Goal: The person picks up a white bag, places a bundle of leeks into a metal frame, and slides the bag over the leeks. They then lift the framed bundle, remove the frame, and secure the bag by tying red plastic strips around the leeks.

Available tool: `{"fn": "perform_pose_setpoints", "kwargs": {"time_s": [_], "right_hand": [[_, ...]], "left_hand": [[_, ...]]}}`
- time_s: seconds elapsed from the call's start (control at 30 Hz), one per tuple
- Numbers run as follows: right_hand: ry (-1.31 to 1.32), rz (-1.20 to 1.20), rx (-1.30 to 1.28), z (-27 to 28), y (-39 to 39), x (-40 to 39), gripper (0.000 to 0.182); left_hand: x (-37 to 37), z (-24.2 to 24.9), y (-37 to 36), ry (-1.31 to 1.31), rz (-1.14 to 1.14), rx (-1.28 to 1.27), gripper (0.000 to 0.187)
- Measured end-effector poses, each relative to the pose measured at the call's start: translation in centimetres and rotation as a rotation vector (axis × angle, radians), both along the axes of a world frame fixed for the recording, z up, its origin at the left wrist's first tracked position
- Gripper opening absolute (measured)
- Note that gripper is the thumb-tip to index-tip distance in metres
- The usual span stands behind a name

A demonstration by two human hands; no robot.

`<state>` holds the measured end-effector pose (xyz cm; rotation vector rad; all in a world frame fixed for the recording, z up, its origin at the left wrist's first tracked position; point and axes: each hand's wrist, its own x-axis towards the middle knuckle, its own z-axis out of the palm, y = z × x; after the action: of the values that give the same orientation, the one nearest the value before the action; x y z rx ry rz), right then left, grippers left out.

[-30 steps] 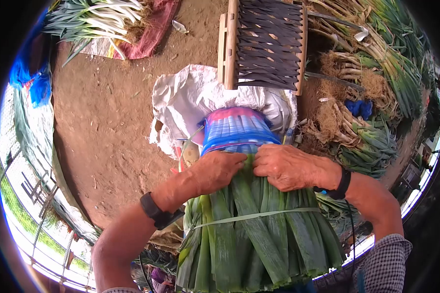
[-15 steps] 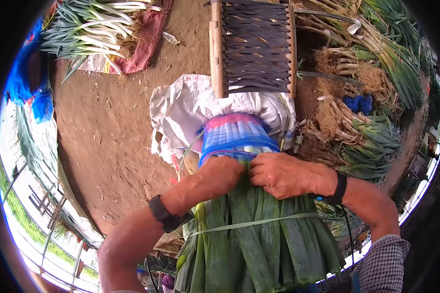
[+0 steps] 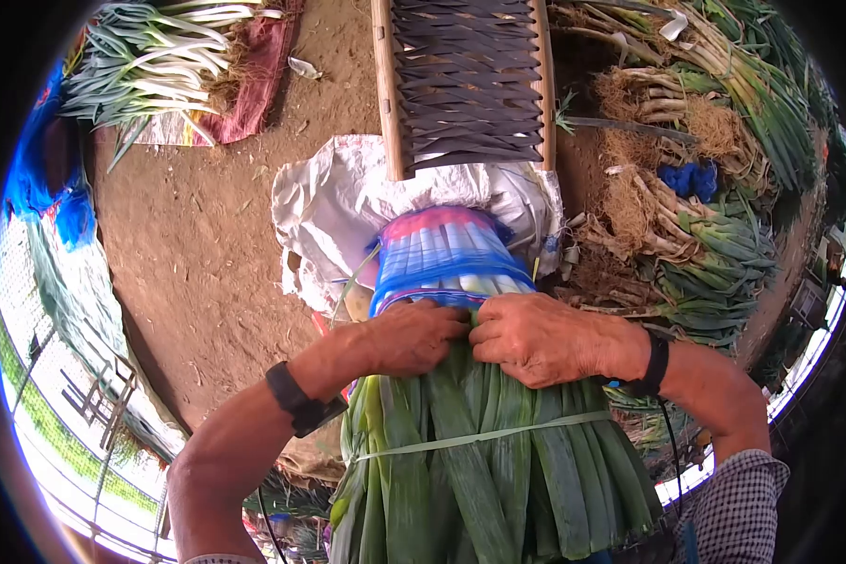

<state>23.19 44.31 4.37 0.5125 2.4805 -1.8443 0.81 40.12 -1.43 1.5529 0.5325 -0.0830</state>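
Observation:
A large bundle of leeks lies below me, its dark green leaves toward me and its white ends wrapped in blue netting. A pale green band crosses the leaves. My left hand has its fingers curled at the netting's lower edge, on the left of the bundle's middle. Close beside it, my right hand is closed in a pinch at the same edge. What the fingertips hold is hidden. Under the wrapped end lies a white sack.
A wooden frame with woven black straps stands beyond the bundle. Loose leeks lie on a red sack at the upper left. Rooted leek bundles are heaped on the right. Blue plastic hangs at the left edge.
The view has shifted slightly, so the frame and sack sit further left. My left forearm is lower and my left hand has turned a little flatter. Both hands remain at the netting's edge.

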Motion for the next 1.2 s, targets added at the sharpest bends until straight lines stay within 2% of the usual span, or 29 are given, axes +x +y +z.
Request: {"fn": "perform_pose_setpoints", "kwargs": {"time_s": [0.13,0.23,0.33,0.43,0.53,0.63,0.77,0.87,0.97,1.07,1.2], "right_hand": [[-0.003,-0.109,-0.012,0.4,-0.3,0.0,0.005],[-0.085,-0.202,0.087,1.5,-0.2,0.1,0.011],[-0.312,-0.178,0.067,2.5,-0.3,0.4,0.014],[-0.394,-0.371,-0.134,2.4,-0.7,0.5,0.02],[-0.401,-0.356,-0.18,2.2,-0.4,0.6,0.025],[-0.363,-0.419,-0.017,2.2,-0.6,0.2,0.024],[-0.316,-0.419,0.001,2.1,-0.5,0.4,0.021],[-0.302,-0.378,-0.025,2.0,-0.5,0.7,0.022],[-0.271,-0.365,-0.029,1.8,-0.4,0.7,0.022],[-0.25,-0.341,-0.055,1.7,0.0,0.7,0.022],[-0.211,-0.337,-0.091,1.5,0.3,0.7,0.021]], "left_hand": [[0.5,-0.8,1.2,0.025,-0.108,-0.172,0.025],[0.7,-0.7,2.0,0.046,-0.067,-0.278,0.03],[0.7,-1.2,2.0,-0.008,-0.034,-0.222,0.033],[0.9,-0.9,1.8,0.002,-0.062,-0.163,0.029],[0.7,-1.0,1.2,-0.008,-0.114,-0.15,0.027],[0.9,-1.2,1.7,0.025,-0.18,-0.236,0.028],[1.4,-1.1,3.3,0.063,-0.182,-0.319,0.03],[1.3,-0.7,2.9,0.097,-0.16,-0.216,0.029],[1.1,-1.2,1.8,0.007,-0.157,-0.102,0.028],[0.9,-1.3,1.3,0.048,-0.16,-0.151,0.025],[-0.3,-0.3,0.9,0.051,0.033,-0.009,0.023]]}}
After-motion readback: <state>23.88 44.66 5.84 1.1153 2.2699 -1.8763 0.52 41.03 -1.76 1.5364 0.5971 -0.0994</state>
